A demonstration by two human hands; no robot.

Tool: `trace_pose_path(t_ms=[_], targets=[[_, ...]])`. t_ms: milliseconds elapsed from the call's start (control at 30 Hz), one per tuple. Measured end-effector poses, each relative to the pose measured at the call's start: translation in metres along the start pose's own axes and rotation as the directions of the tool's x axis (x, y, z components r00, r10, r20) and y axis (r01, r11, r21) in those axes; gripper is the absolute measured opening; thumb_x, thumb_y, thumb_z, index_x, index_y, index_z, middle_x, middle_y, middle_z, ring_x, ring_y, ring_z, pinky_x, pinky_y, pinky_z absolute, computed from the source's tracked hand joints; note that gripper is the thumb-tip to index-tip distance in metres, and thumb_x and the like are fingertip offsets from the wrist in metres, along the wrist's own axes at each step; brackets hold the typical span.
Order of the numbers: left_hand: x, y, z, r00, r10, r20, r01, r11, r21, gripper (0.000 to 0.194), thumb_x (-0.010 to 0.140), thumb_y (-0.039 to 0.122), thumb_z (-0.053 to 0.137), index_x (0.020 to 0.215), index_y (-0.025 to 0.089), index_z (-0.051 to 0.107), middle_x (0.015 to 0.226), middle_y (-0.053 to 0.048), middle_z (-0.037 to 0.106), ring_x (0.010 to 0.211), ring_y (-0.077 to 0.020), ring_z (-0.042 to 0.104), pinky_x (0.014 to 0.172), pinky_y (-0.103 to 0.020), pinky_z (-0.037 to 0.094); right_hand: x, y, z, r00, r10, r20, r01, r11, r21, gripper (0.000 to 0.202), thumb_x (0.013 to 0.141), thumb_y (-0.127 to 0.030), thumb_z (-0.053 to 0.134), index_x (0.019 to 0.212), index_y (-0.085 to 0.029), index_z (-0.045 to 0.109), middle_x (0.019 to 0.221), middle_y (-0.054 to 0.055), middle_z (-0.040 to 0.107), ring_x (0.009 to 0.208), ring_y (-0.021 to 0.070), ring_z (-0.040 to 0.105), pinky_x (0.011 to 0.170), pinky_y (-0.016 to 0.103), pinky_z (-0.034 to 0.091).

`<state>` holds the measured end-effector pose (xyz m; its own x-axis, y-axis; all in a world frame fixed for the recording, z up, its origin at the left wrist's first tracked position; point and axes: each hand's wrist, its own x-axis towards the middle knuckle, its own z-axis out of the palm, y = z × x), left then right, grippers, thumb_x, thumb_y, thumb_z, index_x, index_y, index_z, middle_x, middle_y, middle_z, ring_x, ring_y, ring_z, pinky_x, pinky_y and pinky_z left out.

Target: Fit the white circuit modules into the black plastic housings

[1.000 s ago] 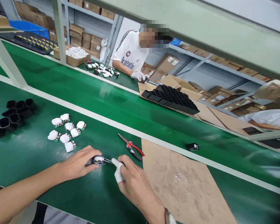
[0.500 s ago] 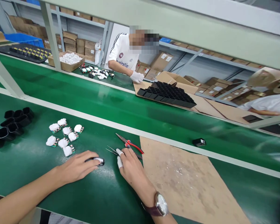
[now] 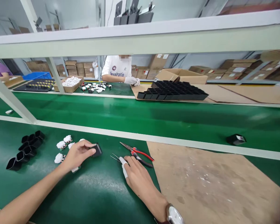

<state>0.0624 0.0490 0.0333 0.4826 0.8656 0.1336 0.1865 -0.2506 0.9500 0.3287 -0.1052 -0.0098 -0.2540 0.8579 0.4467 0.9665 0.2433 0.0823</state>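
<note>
My left hand (image 3: 78,155) grips a small black plastic case (image 3: 97,150) between thumb and fingers, held tilted above the green bench. My right hand (image 3: 136,172), with white finger cots on two fingers, is closed around metal tweezers (image 3: 115,158), their tips pointing left toward the case. Just beyond it lie red-and-black needle-nose pliers (image 3: 140,153). Several small circuit boards with white tops (image 3: 61,145) lie around and behind my left hand, which partly hides them. Farther left stand several open black plastic housings (image 3: 13,164) in rows.
A stained cardboard sheet (image 3: 200,180) covers the bench at right. On the green conveyor belt (image 3: 121,115) lies another black case (image 3: 236,139). Across it, a gloved co-worker (image 3: 118,70) stands beside rows of black housings (image 3: 175,91). A slanting metal post (image 3: 14,99) rises at left.
My left hand has raised and turned the black case, whose white contents no longer show. My right hand keeps the tweezers near the pliers. The view has levelled; the belt's case is farther right.
</note>
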Motion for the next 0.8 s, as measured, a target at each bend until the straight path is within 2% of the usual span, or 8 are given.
trace_pose_path(t_ms=[67, 200, 333, 433, 500, 633, 700, 800], targets=[[0.041, -0.008, -0.019, 0.991, 0.126, -0.052, -0.106, 0.95, 0.295, 0.028, 0.086, 0.046, 0.078, 0.095, 0.02, 0.075, 0.101, -0.008, 0.074, 0.089, -0.0228, 0.073, 0.083, -0.039, 0.065, -0.001, 0.002, 0.003, 0.999, 0.003, -0.038, -0.004, 1.0, -0.022, 0.043, 0.079, 0.007, 0.046, 0.112, -0.01, 0.066, 0.101, 0.013, 0.067, 0.087, 0.0276, 0.066, 0.078, 0.041, 0.063], [0.116, -0.02, -0.059, 0.959, 0.164, -0.232, -0.034, 0.876, 0.481, 0.019, 0.082, 0.035, 0.079, 0.09, 0.019, 0.072, 0.094, -0.007, 0.07, 0.086, -0.0235, 0.069, 0.087, -0.042, 0.061, -0.003, 0.006, 0.009, 0.989, 0.002, -0.15, -0.008, 0.999, -0.041, 0.042, 0.079, 0.008, 0.042, 0.107, -0.012, 0.066, 0.103, 0.014, 0.068, 0.088, 0.0275, 0.068, 0.076, 0.039, 0.064], [0.131, -0.025, -0.077, 0.941, 0.202, -0.272, -0.01, 0.819, 0.574, 0.02, 0.078, 0.025, 0.081, 0.094, 0.018, 0.072, 0.091, -0.006, 0.071, 0.087, -0.0245, 0.071, 0.087, -0.04, 0.061, -0.009, 0.011, 0.011, 0.977, -0.008, -0.212, 0.0, 0.999, -0.037, 0.048, 0.08, 0.007, 0.038, 0.114, -0.014, 0.064, 0.107, 0.014, 0.069, 0.09, 0.0266, 0.07, 0.078, 0.039, 0.064], [0.104, -0.019, -0.089, 0.932, 0.259, -0.254, -0.049, 0.783, 0.621, 0.037, 0.08, 0.028, 0.081, 0.115, 0.02, 0.071, 0.113, -0.009, 0.073, 0.102, -0.0256, 0.072, 0.091, -0.039, 0.061, -0.015, 0.015, 0.013, 0.973, -0.022, -0.23, 0.023, 1.0, 0.001, 0.047, 0.081, 0.003, 0.04, 0.117, -0.016, 0.064, 0.117, 0.015, 0.069, 0.099, 0.0289, 0.07, 0.083, 0.041, 0.064], [0.075, -0.008, -0.108, 0.915, 0.296, -0.275, -0.05, 0.757, 0.651, 0.044, 0.085, 0.036, 0.078, 0.125, 0.022, 0.067, 0.126, -0.009, 0.07, 0.111, -0.0253, 0.07, 0.097, -0.039, 0.06, -0.018, 0.016, 0.015, 0.972, -0.045, -0.232, 0.06, 0.997, 0.058, 0.044, 0.085, -0.001, 0.043, 0.119, -0.018, 0.064, 0.123, 0.015, 0.069, 0.106, 0.0302, 0.069, 0.087, 0.043, 0.063], [-0.001, 0.021, -0.178, 0.846, 0.312, -0.431, 0.095, 0.708, 0.7, 0.05, 0.09, 0.052, 0.07, 0.128, 0.02, 0.066, 0.13, -0.011, 0.069, 0.107, -0.0278, 0.07, 0.1, -0.044, 0.058, -0.016, 0.006, 0.018, 0.977, -0.074, -0.2, 0.118, 0.969, 0.218, 0.043, 0.094, -0.007, 0.046, 0.132, -0.017, 0.061, 0.127, 0.016, 0.067, 0.106, 0.0279, 0.069, 0.089, 0.041, 0.062], [-0.042, 0.027, -0.218, 0.822, 0.238, -0.517, 0.289, 0.608, 0.739, 0.053, 0.088, 0.062, 0.068, 0.121, 0.021, 0.069, 0.125, -0.01, 0.071, 0.099, -0.0289, 0.072, 0.092, -0.043, 0.06, -0.011, -0.005, 0.018, 0.978, -0.101, -0.182, 0.15, 0.949, 0.278, 0.043, 0.095, -0.007, 0.046, 0.134, -0.017, 0.062, 0.127, 0.016, 0.067, 0.107, 0.0279, 0.069, 0.089, 0.042, 0.063], [-0.1, 0.018, -0.261, 0.872, -0.009, -0.49, 0.447, 0.422, 0.789, 0.06, 0.077, 0.076, 0.069, 0.101, 0.021, 0.074, 0.111, -0.012, 0.074, 0.093, -0.0337, 0.072, 0.083, -0.044, 0.06, 0.004, -0.028, 0.014, 0.975, -0.157, -0.157, 0.203, 0.916, 0.345, 0.037, 0.097, -0.009, 0.048, 0.128, -0.019, 0.064, 0.127, 0.015, 0.068, 0.11, 0.029, 0.068, 0.092, 0.046, 0.063]])
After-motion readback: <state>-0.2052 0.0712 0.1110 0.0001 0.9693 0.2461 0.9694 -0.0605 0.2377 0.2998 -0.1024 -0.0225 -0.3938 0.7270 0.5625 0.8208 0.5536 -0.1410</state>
